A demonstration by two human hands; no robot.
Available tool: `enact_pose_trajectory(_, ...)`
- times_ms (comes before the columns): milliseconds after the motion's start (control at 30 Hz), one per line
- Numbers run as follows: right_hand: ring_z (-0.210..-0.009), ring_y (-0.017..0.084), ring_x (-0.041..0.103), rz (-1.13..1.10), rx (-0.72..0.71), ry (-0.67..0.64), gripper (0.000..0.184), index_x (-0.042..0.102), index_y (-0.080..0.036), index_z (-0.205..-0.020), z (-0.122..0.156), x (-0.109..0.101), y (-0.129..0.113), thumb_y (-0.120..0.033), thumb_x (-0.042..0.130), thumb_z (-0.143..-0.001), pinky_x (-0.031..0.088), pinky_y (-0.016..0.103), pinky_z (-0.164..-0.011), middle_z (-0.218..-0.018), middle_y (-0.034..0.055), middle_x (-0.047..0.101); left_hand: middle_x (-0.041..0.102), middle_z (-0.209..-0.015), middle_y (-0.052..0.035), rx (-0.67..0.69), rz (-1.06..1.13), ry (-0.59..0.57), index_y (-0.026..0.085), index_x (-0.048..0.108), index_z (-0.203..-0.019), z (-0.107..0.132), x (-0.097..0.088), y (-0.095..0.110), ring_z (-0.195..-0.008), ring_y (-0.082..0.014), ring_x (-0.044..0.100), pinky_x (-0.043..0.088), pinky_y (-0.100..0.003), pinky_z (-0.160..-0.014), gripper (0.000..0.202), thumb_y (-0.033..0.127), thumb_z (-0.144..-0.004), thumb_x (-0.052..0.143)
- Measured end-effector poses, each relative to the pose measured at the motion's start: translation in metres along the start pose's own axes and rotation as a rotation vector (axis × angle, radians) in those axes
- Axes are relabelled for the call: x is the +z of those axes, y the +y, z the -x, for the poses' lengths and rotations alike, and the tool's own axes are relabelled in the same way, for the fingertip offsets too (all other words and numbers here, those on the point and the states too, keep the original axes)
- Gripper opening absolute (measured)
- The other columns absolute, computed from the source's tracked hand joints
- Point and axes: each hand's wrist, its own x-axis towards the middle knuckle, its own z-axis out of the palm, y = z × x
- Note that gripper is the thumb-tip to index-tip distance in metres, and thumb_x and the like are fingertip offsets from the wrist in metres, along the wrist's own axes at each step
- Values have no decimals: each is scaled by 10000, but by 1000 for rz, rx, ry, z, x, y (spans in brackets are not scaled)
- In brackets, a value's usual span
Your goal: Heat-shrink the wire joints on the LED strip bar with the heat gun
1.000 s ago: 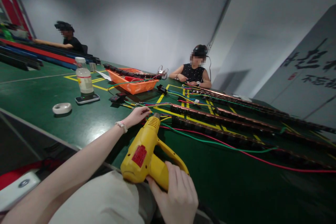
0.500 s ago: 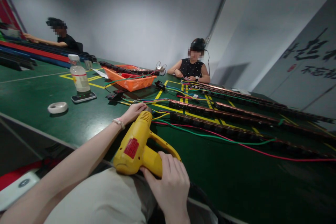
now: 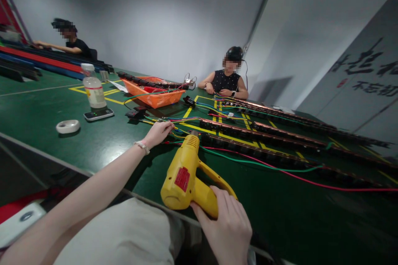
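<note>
My right hand (image 3: 225, 219) is wrapped round the handle of a yellow heat gun (image 3: 182, 174), its nozzle pointing away over the table. The nozzle tip is close to the coloured wires at the near end of a long dark strip (image 3: 248, 149). My left hand (image 3: 159, 132) is closed with the fingertips pinching thin wires (image 3: 177, 129), just left of the nozzle. The exact spot they grip is too small to make out. Green and red wires (image 3: 236, 158) trail off to the right past the gun.
An orange basket (image 3: 155, 98) with strips and wires stands beyond my left hand. On the left are a bottle (image 3: 94, 91), a phone-like device (image 3: 98, 114) and a white oval object (image 3: 67, 126). More strips (image 3: 289, 134) lie to the right. A person (image 3: 228, 78) sits opposite, another (image 3: 76, 45) far left.
The heat gun in my right hand has moved to the right, uncovering more of the wires beside my left hand. My left hand has stayed nearly in place.
</note>
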Motion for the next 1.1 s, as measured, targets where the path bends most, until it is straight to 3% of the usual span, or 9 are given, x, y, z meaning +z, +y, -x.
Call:
enact_pose_trajectory(167,-721,192,577,71,40,-19,478,595,-147,-973,1,-4,6,-601,518,-847,381,312,-723,-797,43,640,604,-570,18,-35,12,-31,187,637,-854,1,-1,3,-547,-132,561,400,-234,-591,303,351,-917,390)
enact_pose_trajectory(333,-737,199,580,76,70,-91,469,578,-159,-984,1,-7,5,-603,505,-850,380,318,-718,-804,41,629,686,-837,-44,42,13,10,180,634,-842,-1,-2,4,-770,-169,619,433,-258,-711,277,316,-909,402)
enact_pose_trajectory(433,-769,215,587,77,97,-151,470,562,-174,-1010,-2,-9,5,-596,574,-804,390,328,-724,-840,38,631,685,-872,-51,55,31,4,179,630,-842,-1,-1,3,-803,-178,617,443,-268,-739,273,319,-906,404)
enact_pose_trajectory(567,-707,217,582,112,141,-303,395,527,-219,-846,-11,-12,4,-511,734,-679,389,323,-637,-765,13,607,686,-848,-41,30,53,-9,187,630,-849,-2,0,1,-785,-174,618,451,-266,-725,281,342,-906,402)
enact_pose_trajectory(767,-667,222,605,151,196,-522,360,454,-237,-726,-30,-10,-1,-478,715,-666,377,315,-574,-700,7,601,681,-814,-27,9,68,-1,187,633,-836,-2,1,-1,-753,-162,611,447,-252,-713,297,367,-904,408)
enact_pose_trajectory(1100,-696,222,570,214,113,-382,372,431,-221,-744,-17,-6,-4,-411,738,-651,406,342,-684,-696,21,554,622,-663,5,-60,120,-3,178,619,-856,-1,0,5,-601,-127,546,408,-217,-590,317,395,-905,392)
